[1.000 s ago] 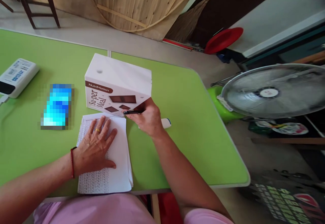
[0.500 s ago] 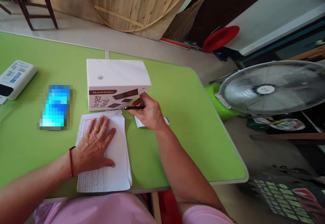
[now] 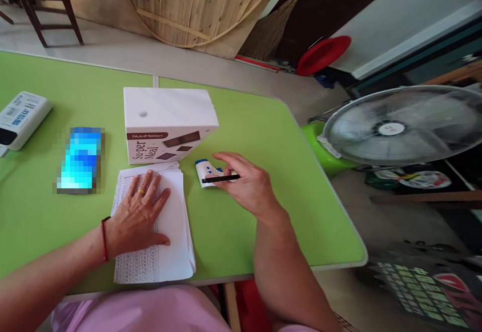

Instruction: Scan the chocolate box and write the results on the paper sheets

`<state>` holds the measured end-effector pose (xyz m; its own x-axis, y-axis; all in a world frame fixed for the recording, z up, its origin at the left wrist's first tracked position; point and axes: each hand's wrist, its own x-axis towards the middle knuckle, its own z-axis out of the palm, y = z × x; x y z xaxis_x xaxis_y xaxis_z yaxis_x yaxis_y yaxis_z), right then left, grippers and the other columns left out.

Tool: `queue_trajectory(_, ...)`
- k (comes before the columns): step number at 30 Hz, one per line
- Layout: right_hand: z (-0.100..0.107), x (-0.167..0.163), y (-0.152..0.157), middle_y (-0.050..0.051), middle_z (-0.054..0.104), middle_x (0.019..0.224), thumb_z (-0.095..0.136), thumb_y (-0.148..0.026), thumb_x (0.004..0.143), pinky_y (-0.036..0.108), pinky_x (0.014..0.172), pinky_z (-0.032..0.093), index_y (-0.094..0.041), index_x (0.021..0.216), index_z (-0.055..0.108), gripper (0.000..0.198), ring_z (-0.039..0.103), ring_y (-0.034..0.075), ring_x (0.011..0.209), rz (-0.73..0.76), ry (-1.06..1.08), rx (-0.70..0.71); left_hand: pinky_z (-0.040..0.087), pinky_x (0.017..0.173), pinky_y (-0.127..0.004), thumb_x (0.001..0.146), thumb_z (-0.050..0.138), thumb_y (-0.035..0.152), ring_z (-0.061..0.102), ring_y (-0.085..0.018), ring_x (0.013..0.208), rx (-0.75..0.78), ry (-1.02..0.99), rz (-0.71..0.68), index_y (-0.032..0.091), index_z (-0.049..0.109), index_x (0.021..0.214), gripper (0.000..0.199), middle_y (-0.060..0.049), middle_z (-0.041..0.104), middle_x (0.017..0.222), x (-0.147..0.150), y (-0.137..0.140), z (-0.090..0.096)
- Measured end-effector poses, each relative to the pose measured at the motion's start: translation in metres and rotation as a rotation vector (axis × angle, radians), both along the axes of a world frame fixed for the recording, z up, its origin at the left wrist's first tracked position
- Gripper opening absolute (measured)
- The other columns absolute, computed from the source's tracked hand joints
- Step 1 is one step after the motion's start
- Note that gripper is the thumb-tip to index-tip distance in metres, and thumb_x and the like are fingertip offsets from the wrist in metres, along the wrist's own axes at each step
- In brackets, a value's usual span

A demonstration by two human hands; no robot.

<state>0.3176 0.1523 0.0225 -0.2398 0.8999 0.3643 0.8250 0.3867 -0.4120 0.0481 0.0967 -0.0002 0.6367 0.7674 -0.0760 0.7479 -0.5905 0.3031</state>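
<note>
My left hand [image 3: 141, 211] lies flat with spread fingers on a stack of paper sheets [image 3: 173, 256], the left part of the top page filled with rows of handwriting. In my right hand [image 3: 250, 184], a black pen [image 3: 222, 178] is gripped between thumb and fingers, pointing left. Beneath that hand, a white and blue device [image 3: 203, 168] resembling a forehead thermometer rests on the table, partly covered by the fingers. Just beyond the papers stands a white box [image 3: 171, 111] printed "Super Meal".
On the left of the green table [image 3: 301, 221] lie a phone [image 3: 82, 160] with a blurred-out screen and a white power bank [image 3: 24, 118]. A large fan [image 3: 391, 128] stands past the right edge. Farther off are a wooden chair [image 3: 47, 8] and a red basin [image 3: 326, 56].
My right hand, with the pen, has moved from beside the box toward me and to the right, uncovering more of the white and blue device. My left hand stays on the papers.
</note>
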Motion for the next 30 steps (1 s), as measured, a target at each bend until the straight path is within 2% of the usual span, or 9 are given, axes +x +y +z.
queue_trajectory(3,-0.010,0.019,-0.001,0.009,0.071,0.114,0.077,-0.046,0.072,0.032,0.057,0.054,-0.023,0.111,0.068,0.046,0.067,0.018,0.068,-0.053,-0.098,-0.053,0.018,0.117,-0.064,0.063,0.076,0.068,0.017,-0.047,0.147,0.009,-0.001,0.005,0.012,0.045,0.143,0.102,-0.027,0.028,0.155,0.000,0.000,-0.001)
queue_trajectory(7,-0.017,0.021,-0.003,0.006,0.072,0.094,0.071,-0.036,0.078,0.030,0.055,0.053,-0.020,0.109,0.065,0.035,0.063,0.016,0.060,-0.036,0.029,-0.097,0.018,0.117,-0.064,0.062,0.077,0.067,0.016,-0.047,0.147,0.015,0.001,0.006,0.012,0.045,0.143,0.103,-0.027,0.027,0.156,0.000,-0.001,-0.002)
queue_trajectory(10,-0.011,-0.001,-0.011,0.006,0.069,0.094,0.063,-0.023,0.079,0.028,0.057,0.055,-0.020,0.106,0.061,0.028,0.063,0.015,0.066,0.115,0.109,-0.141,0.019,0.117,-0.063,0.063,0.076,0.068,0.018,-0.046,0.147,0.022,-0.010,0.013,0.013,0.046,0.143,0.102,-0.026,0.029,0.156,-0.001,-0.001,-0.002)
queue_trajectory(14,0.001,-0.036,-0.026,0.006,0.064,0.094,0.051,-0.013,0.084,0.029,0.066,0.056,-0.020,0.100,0.056,0.018,0.063,0.017,0.081,0.365,0.106,-0.252,0.023,0.117,-0.060,0.061,0.077,0.069,0.024,-0.043,0.146,0.014,-0.023,0.024,0.018,0.050,0.140,0.098,-0.021,0.034,0.155,-0.005,0.005,0.004)
queue_trajectory(17,0.002,-0.050,-0.033,0.005,0.063,0.091,0.050,-0.016,0.092,0.030,0.073,0.055,-0.020,0.097,0.059,0.011,0.063,0.017,0.083,0.525,0.058,-0.311,0.029,0.115,-0.055,0.059,0.080,0.064,0.030,-0.039,0.143,-0.037,0.011,0.000,0.022,0.049,0.141,0.098,-0.016,0.037,0.153,-0.012,0.014,0.011)
queue_trajectory(19,-0.001,-0.052,-0.034,0.006,0.064,0.091,0.054,-0.019,0.093,0.030,0.075,0.053,-0.018,0.097,0.064,0.010,0.063,0.017,0.083,0.577,-0.011,-0.298,0.031,0.114,-0.054,0.057,0.081,0.062,0.031,-0.038,0.143,-0.064,0.030,-0.022,0.021,0.047,0.142,0.100,-0.015,0.039,0.153,-0.016,0.020,0.013)
queue_trajectory(24,-0.008,-0.050,-0.033,0.004,0.065,0.085,0.066,-0.017,0.087,0.030,0.070,0.049,-0.018,0.094,0.070,0.008,0.063,0.017,0.078,0.558,-0.233,-0.267,0.033,0.112,-0.052,0.058,0.082,0.058,0.033,-0.036,0.141,-0.073,0.014,-0.041,0.020,0.046,0.141,0.099,-0.014,0.040,0.152,-0.023,0.026,0.011)
queue_trajectory(28,-0.009,-0.052,-0.033,0.003,0.067,0.083,0.073,-0.018,0.082,0.030,0.068,0.048,-0.017,0.094,0.067,0.013,0.063,0.018,0.076,0.500,-0.229,-0.286,0.033,0.111,-0.053,0.057,0.083,0.055,0.032,-0.037,0.141,-0.065,-0.011,-0.042,0.020,0.046,0.140,0.098,-0.014,0.040,0.151,-0.022,0.025,0.010)
queue_trajectory(30,-0.010,-0.054,-0.033,0.003,0.067,0.083,0.073,-0.019,0.083,0.029,0.068,0.047,-0.018,0.089,0.067,0.009,0.063,0.017,0.076,0.521,-0.206,-0.292,0.035,0.110,-0.054,0.057,0.083,0.053,0.035,-0.038,0.139,-0.053,-0.047,-0.044,0.020,0.050,0.135,0.090,-0.015,0.043,0.149,-0.022,0.025,0.012)
